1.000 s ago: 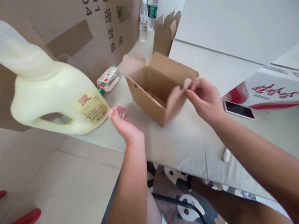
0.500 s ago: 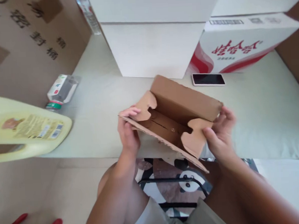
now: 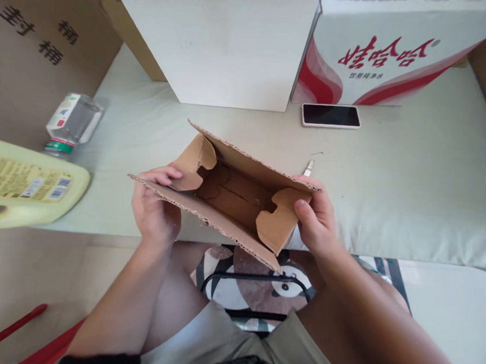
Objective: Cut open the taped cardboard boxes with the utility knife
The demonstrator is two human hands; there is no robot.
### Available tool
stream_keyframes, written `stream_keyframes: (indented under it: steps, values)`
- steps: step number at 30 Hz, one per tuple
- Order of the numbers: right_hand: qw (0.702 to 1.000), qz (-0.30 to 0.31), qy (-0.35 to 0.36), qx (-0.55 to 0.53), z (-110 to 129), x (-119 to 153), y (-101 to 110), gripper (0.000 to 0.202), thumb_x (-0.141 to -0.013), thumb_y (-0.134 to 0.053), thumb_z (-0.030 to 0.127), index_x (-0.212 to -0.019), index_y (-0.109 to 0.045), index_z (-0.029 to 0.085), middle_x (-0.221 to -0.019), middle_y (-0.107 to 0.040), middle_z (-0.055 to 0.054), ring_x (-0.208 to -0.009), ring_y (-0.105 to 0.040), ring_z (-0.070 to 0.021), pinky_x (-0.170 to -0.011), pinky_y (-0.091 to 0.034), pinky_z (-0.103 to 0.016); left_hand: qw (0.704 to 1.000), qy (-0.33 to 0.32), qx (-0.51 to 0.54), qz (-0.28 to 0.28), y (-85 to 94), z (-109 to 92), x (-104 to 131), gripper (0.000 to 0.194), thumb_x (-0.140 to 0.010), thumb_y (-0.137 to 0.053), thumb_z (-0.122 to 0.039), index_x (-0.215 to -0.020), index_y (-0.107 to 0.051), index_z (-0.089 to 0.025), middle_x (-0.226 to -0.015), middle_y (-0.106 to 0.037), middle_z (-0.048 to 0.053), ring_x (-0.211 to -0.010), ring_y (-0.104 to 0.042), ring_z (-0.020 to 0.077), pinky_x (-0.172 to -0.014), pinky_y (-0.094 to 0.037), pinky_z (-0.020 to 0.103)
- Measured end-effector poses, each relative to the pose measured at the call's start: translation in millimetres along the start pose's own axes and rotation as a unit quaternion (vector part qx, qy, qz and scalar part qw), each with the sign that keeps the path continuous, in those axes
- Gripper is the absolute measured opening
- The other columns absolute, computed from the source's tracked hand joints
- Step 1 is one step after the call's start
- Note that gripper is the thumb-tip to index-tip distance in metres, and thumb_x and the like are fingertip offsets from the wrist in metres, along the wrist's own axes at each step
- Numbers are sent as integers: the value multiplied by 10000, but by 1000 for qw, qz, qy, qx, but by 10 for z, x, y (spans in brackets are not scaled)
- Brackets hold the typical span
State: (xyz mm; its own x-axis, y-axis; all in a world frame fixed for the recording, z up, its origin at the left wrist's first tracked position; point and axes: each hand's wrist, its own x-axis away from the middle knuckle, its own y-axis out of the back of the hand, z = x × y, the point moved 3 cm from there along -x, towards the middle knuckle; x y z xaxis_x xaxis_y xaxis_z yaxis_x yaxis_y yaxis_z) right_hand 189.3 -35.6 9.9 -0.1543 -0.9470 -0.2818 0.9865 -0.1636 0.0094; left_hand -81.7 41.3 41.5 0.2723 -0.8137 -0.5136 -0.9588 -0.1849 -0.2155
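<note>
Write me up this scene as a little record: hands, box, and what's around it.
Left hand: holding one end of the cardboard box
Right hand: holding the other end
Box state: top open, end flaps tilted inward
Box contents: none visible
Beyond the box: phone, screen dark; white carton with red lettering
To the left: clear bottle with green cap, lying down; pale yellow jug

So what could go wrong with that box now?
The left hand and right hand hold the box by its ends, above the person's legs. If a grip slips, it might fall on them.

Its two end flaps stick inward under the fingers, so squeezing hard could crease them.

The jug is near the bench's edge. A bump might tip it off.
</note>
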Motion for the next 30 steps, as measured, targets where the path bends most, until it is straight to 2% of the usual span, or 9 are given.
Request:
stream_keyframes:
  steps: [3,7,12,14,17,19,22,27,30]
  values:
    - [1000,-1,11,-28,28,3,-3,235,-999,-582,373,-1226,-644,356,-1311,-704,-21,-1267,-644,-232,-1097,-506,-461,1000,2,7,15,15,-14,19,346,-845,-729,-511,-726,-650,-195,-773,-698,62,-791,-617,215,-827,-460,354]
    - [999,-9,34,-33,37,-15,-17,165,-995,-601,361,-1142,-670,337,-1271,-707,-25,-1208,-659,-211,-1038,-506,-411,999,-13,7,37,25,13,39,356,-906,-673,-522,-770,-660,-193,-799,-691,66,-826,-624,208,-847,-450,350]
    - [997,-28,64,-35,-61,-35,-38,195,-967,-598,357,-1145,-676,341,-1228,-699,-31,-1167,-647,-228,-999,-502,-416,999,1,-23,44,34,62,47,416,-891,-661,-624,-780,-620,-225,-810,-642,50,-844,-614,208,-878,-473,368]
    - [996,-35,75,-43,-93,-49,-51,226,-942,-609,423,-1142,-675,341,-1223,-694,-40,-1152,-647,-251,-978,-514,-439,997,16,-43,55,50,71,51,442,-872,-655,-671,-785,-600,-241,-829,-633,44,-865,-619,218,-918,-491,390]
    - [994,-43,87,-51,-87,-74,-70,347,-926,-542,611,-1066,-660,317,-1171,-695,-68,-1064,-669,-287,-898,-541,-479,995,24,-66,65,91,81,56,459,-884,-613,-701,-802,-600,-249,-850,-643,46,-894,-635,227,-943,-511,405]
    - [996,-43,77,-26,-72,-83,-76,350,-911,-557,626,-1029,-634,306,-1153,-693,-78,-1035,-675,-291,-876,-544,-481,995,24,-72,69,115,98,59,445,-895,-608,-688,-823,-618,-249,-858,-648,49,-907,-642,227,-931,-521,400]
    - [998,-40,45,6,-84,-75,-64,283,-878,-646,545,-1021,-602,304,-1171,-686,-81,-1051,-671,-284,-893,-540,-471,995,10,-66,70,141,128,60,425,-898,-620,-669,-852,-651,-248,-845,-629,42,-884,-636,213,-895,-524,375]
    - [999,-28,19,-37,-128,-68,-51,287,-876,-660,521,-1041,-600,294,-1187,-688,-70,-1102,-668,-271,-937,-535,-457,992,22,-107,64,188,194,23,461,-868,-643,-689,-883,-633,-228,-802,-564,12,-780,-593,175,-811,-507,324]
    - [998,-22,21,-53,-109,-97,-61,285,-876,-674,516,-1031,-616,284,-1167,-702,-59,-1111,-671,-256,-958,-528,-437,989,24,-131,68,188,202,-67,484,-800,-749,-640,-1069,-621,-259,-815,-567,-8,-725,-574,151,-762,-509,296]
